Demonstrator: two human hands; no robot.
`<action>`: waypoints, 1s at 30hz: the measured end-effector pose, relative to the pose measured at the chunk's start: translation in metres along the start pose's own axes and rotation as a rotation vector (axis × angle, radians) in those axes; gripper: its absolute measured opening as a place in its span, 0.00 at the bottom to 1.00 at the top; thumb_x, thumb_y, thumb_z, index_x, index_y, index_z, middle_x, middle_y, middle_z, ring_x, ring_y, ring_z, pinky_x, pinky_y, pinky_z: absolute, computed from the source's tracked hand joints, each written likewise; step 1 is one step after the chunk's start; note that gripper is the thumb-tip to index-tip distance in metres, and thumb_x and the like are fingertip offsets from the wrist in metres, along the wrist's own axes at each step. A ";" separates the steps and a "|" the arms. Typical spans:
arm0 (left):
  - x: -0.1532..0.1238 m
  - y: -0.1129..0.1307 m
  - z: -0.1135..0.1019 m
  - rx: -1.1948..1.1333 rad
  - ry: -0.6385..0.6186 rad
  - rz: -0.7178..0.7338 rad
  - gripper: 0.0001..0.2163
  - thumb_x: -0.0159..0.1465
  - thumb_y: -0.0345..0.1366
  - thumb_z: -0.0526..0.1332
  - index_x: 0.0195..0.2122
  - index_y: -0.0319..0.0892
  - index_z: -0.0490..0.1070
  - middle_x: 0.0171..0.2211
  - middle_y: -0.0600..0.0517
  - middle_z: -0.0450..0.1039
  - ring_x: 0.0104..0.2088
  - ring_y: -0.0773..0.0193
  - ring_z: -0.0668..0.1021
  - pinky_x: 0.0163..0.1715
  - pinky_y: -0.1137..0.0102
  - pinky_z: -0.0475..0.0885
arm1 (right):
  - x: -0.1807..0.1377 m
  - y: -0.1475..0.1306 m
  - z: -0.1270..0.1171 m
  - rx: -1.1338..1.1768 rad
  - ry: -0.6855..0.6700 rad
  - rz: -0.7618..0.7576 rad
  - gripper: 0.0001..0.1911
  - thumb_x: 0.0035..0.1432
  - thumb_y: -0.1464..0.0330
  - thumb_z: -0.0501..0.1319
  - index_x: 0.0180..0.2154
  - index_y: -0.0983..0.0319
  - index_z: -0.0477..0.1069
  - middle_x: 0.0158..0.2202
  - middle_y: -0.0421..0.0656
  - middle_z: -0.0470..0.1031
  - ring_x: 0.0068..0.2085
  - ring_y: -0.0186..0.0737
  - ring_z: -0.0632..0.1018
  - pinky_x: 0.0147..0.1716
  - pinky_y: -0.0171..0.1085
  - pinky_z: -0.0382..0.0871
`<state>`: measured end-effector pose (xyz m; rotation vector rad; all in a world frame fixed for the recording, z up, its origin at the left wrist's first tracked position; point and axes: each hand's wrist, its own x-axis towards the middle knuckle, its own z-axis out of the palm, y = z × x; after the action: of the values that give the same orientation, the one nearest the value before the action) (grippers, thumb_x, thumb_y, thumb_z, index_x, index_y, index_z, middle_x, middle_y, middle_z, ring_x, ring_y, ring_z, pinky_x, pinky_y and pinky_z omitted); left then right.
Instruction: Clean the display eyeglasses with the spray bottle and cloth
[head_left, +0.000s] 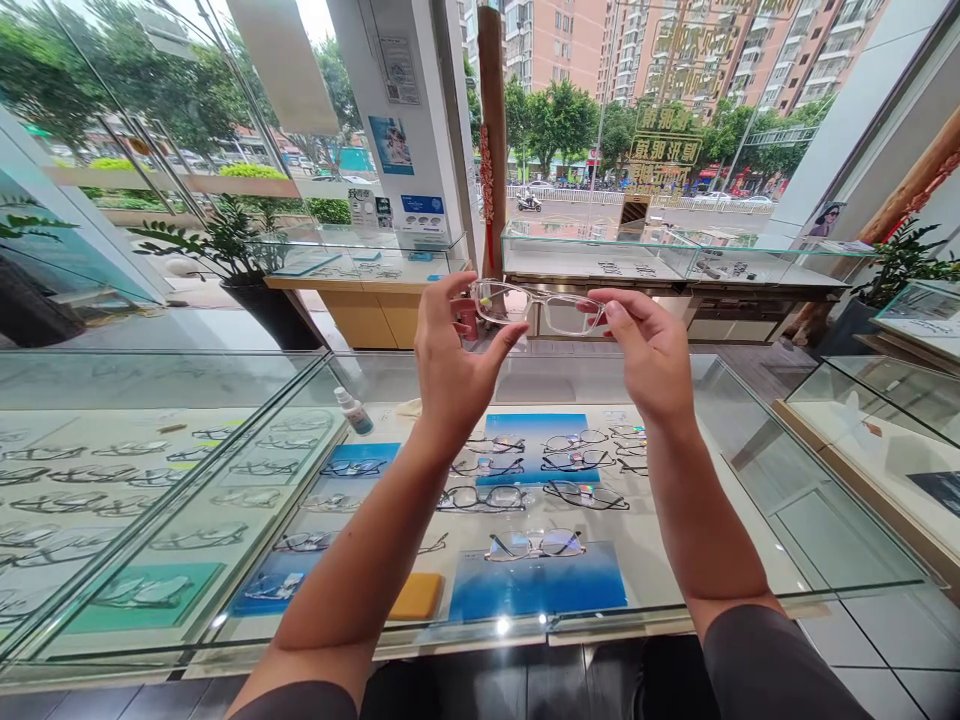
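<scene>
A pair of clear-framed eyeglasses [537, 299] is held up above the glass counter, lenses side by side. My left hand [456, 350] is at its left end, index finger by the upper corner and thumb stretched below the lens. At the opposite end, my right hand [651, 345] pinches the frame between thumb and fingers. Below, inside the display case, several other glasses [535, 545] lie in rows, some on blue cards [536, 595]. My forearms hide part of those rows.
A small white spray bottle [353, 411] stands toward the case's back left. An orange-yellow case [416, 597] lies near the front. Another glass showcase [885, 430] is at the right. Beyond are more display counters [600, 262], a potted plant [259, 270] and large windows.
</scene>
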<state>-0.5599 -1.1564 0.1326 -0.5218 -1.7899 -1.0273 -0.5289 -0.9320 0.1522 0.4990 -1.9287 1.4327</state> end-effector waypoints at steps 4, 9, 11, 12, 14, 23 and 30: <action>0.000 -0.004 0.001 -0.046 -0.028 -0.036 0.32 0.67 0.59 0.73 0.66 0.54 0.66 0.62 0.43 0.75 0.58 0.47 0.81 0.48 0.57 0.81 | 0.001 0.004 0.001 0.061 0.001 -0.009 0.15 0.75 0.58 0.59 0.52 0.55 0.82 0.50 0.46 0.86 0.53 0.47 0.86 0.53 0.50 0.82; 0.001 -0.005 0.001 -0.048 -0.060 -0.043 0.32 0.67 0.58 0.73 0.67 0.55 0.66 0.63 0.44 0.76 0.61 0.46 0.81 0.51 0.56 0.82 | 0.002 0.004 -0.002 0.052 0.005 0.020 0.13 0.72 0.60 0.60 0.49 0.56 0.82 0.48 0.45 0.87 0.52 0.47 0.86 0.54 0.51 0.80; 0.001 -0.004 0.000 -0.022 -0.076 -0.015 0.31 0.67 0.56 0.73 0.67 0.54 0.66 0.63 0.44 0.77 0.62 0.46 0.81 0.52 0.56 0.82 | 0.002 0.001 -0.004 0.024 0.002 -0.010 0.12 0.70 0.60 0.62 0.48 0.56 0.82 0.49 0.45 0.87 0.52 0.47 0.86 0.54 0.50 0.79; 0.001 -0.002 0.000 -0.008 -0.084 0.009 0.31 0.68 0.55 0.73 0.67 0.53 0.67 0.63 0.44 0.77 0.62 0.47 0.81 0.53 0.56 0.82 | 0.002 0.000 -0.006 -0.006 -0.004 -0.040 0.12 0.69 0.60 0.64 0.48 0.55 0.82 0.49 0.45 0.87 0.52 0.47 0.85 0.54 0.50 0.79; 0.000 0.001 -0.001 0.020 -0.104 0.067 0.30 0.68 0.53 0.74 0.67 0.52 0.68 0.63 0.43 0.77 0.63 0.47 0.81 0.57 0.55 0.81 | 0.001 -0.003 -0.007 -0.087 -0.031 -0.104 0.10 0.67 0.59 0.66 0.47 0.54 0.83 0.50 0.44 0.87 0.53 0.47 0.84 0.56 0.51 0.77; -0.004 0.022 -0.008 0.098 -0.200 0.173 0.27 0.68 0.50 0.74 0.65 0.54 0.72 0.67 0.43 0.77 0.68 0.41 0.78 0.66 0.47 0.74 | -0.001 -0.006 -0.008 -0.225 -0.187 -0.161 0.06 0.69 0.60 0.68 0.39 0.52 0.83 0.48 0.42 0.86 0.54 0.50 0.83 0.61 0.55 0.73; -0.005 0.031 -0.015 -0.003 -0.279 0.101 0.28 0.68 0.50 0.75 0.65 0.52 0.70 0.61 0.45 0.81 0.60 0.48 0.83 0.61 0.53 0.79 | 0.000 -0.005 -0.017 -0.140 -0.299 -0.137 0.06 0.68 0.61 0.67 0.40 0.53 0.83 0.53 0.43 0.85 0.58 0.50 0.82 0.64 0.57 0.72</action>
<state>-0.5272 -1.1514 0.1438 -0.7806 -1.9832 -0.9218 -0.5204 -0.9177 0.1585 0.7989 -2.1627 1.1787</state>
